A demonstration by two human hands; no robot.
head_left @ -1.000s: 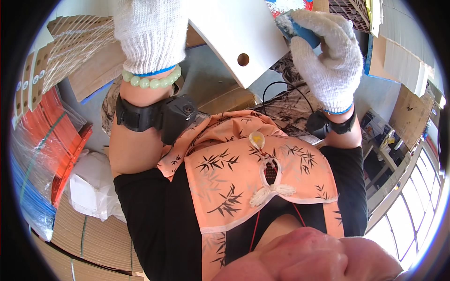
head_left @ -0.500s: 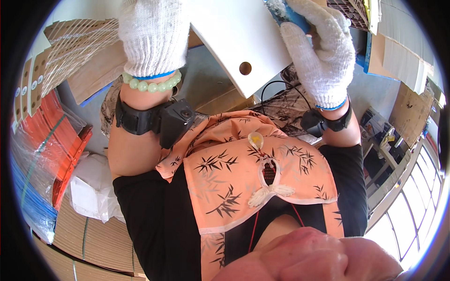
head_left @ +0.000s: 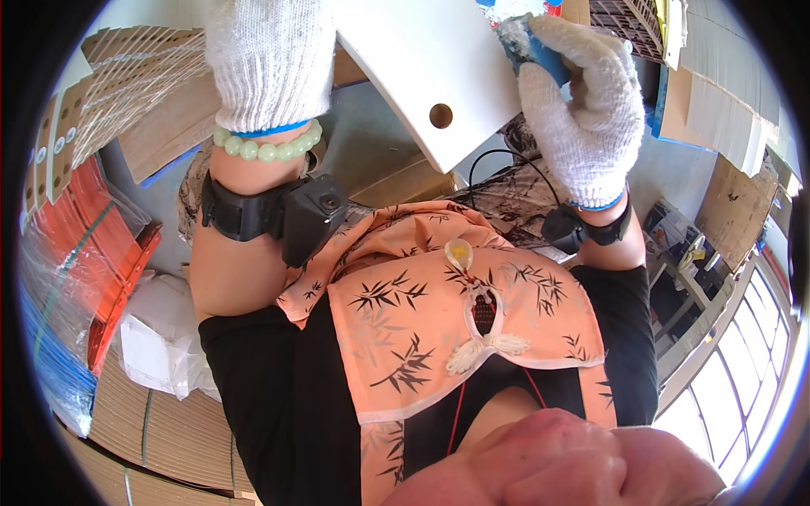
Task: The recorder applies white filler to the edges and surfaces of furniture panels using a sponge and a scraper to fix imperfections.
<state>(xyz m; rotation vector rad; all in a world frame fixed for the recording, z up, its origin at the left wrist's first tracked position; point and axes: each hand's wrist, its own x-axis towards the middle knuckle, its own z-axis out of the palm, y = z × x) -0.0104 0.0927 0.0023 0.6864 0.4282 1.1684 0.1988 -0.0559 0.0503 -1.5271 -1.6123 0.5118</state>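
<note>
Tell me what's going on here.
A person in white knit gloves is handling a white board with a round hole. The right hand grips a blue block, its end whitened, by the board's right edge. The left hand is at the board's left side, fingers out of view.

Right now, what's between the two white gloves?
In the head view, a white board lies between the left hand and the blue thing held in the right hand.

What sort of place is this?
Likely a workshop or warehouse: strapped brown cardboard-like sheets, plastic-wrapped long orange pieces, and a flat white panel with a round hole.
</note>
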